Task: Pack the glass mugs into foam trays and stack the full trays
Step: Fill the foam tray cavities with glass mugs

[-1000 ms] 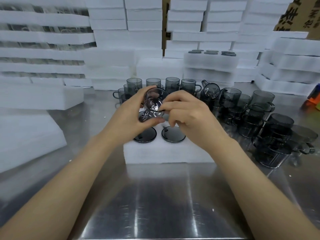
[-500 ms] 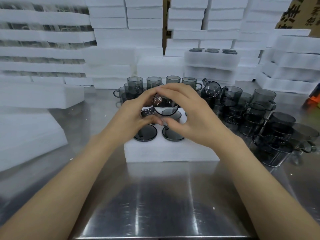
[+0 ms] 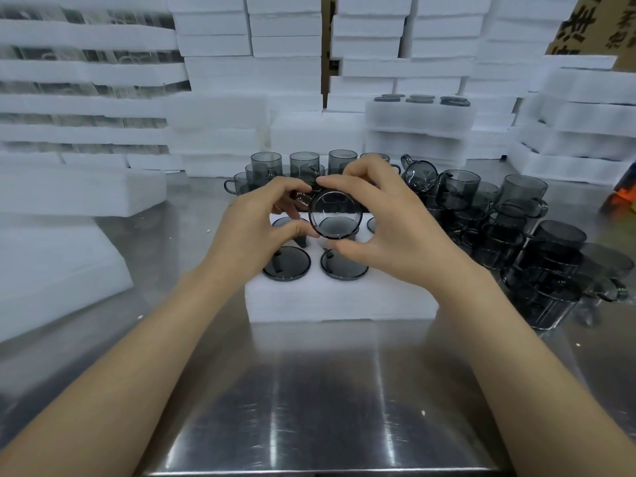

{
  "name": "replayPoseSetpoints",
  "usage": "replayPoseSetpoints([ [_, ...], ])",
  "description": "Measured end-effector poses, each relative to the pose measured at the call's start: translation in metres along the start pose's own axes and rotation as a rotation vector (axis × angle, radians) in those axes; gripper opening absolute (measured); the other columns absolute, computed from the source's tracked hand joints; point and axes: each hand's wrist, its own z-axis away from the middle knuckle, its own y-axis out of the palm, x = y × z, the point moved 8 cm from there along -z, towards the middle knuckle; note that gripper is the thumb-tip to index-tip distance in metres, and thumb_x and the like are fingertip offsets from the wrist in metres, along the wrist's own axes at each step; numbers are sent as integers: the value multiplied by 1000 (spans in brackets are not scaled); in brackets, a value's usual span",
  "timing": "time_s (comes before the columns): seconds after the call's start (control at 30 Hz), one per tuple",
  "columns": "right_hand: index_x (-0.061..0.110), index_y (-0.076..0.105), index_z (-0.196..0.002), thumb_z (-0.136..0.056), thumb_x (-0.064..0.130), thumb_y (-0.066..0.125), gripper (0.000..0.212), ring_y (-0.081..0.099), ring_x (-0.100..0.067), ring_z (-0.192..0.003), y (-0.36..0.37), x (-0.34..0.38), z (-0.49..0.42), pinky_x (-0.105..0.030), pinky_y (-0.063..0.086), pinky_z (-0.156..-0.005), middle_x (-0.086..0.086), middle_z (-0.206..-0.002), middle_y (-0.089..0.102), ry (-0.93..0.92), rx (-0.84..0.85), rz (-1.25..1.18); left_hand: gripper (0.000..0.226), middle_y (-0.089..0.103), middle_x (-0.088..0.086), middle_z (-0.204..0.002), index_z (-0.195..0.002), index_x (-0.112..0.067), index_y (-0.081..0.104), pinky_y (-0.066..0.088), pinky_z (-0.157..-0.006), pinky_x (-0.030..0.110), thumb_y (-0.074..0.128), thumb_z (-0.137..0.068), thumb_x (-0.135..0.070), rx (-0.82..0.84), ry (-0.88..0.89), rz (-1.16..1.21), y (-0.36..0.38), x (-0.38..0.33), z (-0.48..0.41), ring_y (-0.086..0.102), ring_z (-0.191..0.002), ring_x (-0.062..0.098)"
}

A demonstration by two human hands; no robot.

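Smoky grey glass mug (image 3: pixel 335 215) held on its side over a white foam tray (image 3: pixel 340 304).

The mug is pinched between the left hand (image 3: pixel 254 235) and the right hand (image 3: pixel 395 232), one round end facing the camera, just above the tray's back row. Two seated mugs (image 3: pixel 286 266) sit side by side in the tray's front pockets, sunk so that only dark discs show. Loose grey mugs (image 3: pixel 516 228) crowd the tabletop right of the tray, some upright and some tipped, and a row of upright mugs (image 3: pixel 304 165) stands behind it. A filled foam tray (image 3: pixel 418 115) tops a short stack farther back, in front of tall stacks of white foam trays (image 3: pixel 285 36).
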Motion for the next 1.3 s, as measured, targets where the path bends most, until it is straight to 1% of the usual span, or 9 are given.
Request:
replayPoseSetpoints([
  [0.1,20,52,-133,-75,28,76,63,43,-3,-95,0,-1,0,-24,44,-82,10,-110,37,4,11,-2,46,61,-29,-86,-105,-52,53,37,-73,4,69,-62,-50,-24,-19,1,-2,-1,0,57,-82,-5],
  [0.23,24,49,-134,-76,32,75,64,48,-4,-95,1,-6,1,-34,48,-84,14,-110,36,66,19,-39,52,61,-29,-89,-110,-49,56,39,-72,8,75,-62,-49,-57,-5,-16,-4,-2,-1,59,-81,-2],
  [0.4,18,53,-128,-73,33,77,62,48,1,-102,-1,-10,-1,-13,39,-90,11,-115,45,104,4,-85,61,59,-33,-98,-122,-35,59,43,-73,14,79,-65,-44,-60,38,-32,-4,-6,-1,61,-82,5],
  [0.53,21,52,-124,-72,34,75,59,51,-7,-110,0,-9,0,-23,42,-95,10,-118,53,123,15,-95,56,60,-35,-95,-117,-45,54,39,-72,8,76,-65,-48,-35,45,-14,-2,-7,-1,60,-81,2],
  [0.7,22,52,-125,-71,33,77,60,52,-5,-104,2,-11,1,-18,42,-91,10,-115,56,153,28,-131,54,62,-31,-95,-112,-50,51,40,-71,9,77,-65,-45,2,20,-5,-1,-3,-2,61,-80,2],
  [0.8,25,51,-125,-71,37,75,61,51,2,-103,0,-14,2,-20,44,-90,16,-112,54,205,18,-149,48,64,-29,-95,-111,-42,56,47,-75,19,72,-67,-53,38,-20,-11,3,1,-2,62,-82,2],
  [0.97,37,58,-121,-72,49,61,50,49,0,-82,-18,-25,3,-22,40,-74,18,-90,50,338,-57,-162,38,65,-29,-87,-106,-33,63,51,-76,29,58,-78,-58,10,-81,-77,1,7,-1,59,-84,-5],
  [1.1,48,57,-118,-73,54,55,46,50,-7,-89,-18,-46,10,-35,43,-78,15,-94,55,434,156,25,35,65,-27,-88,-110,-32,61,51,-75,30,44,-90,-55,-30,-110,-123,-3,9,0,60,-83,-6],
  [1.3,61,53,-115,-68,61,56,48,48,8,-69,-10,-59,22,-24,37,-70,15,-87,54,496,376,-108,28,66,-20,-86,-104,-32,59,53,-71,38,36,-99,-47,-33,-101,-183,-4,8,1,62,-83,3],
])
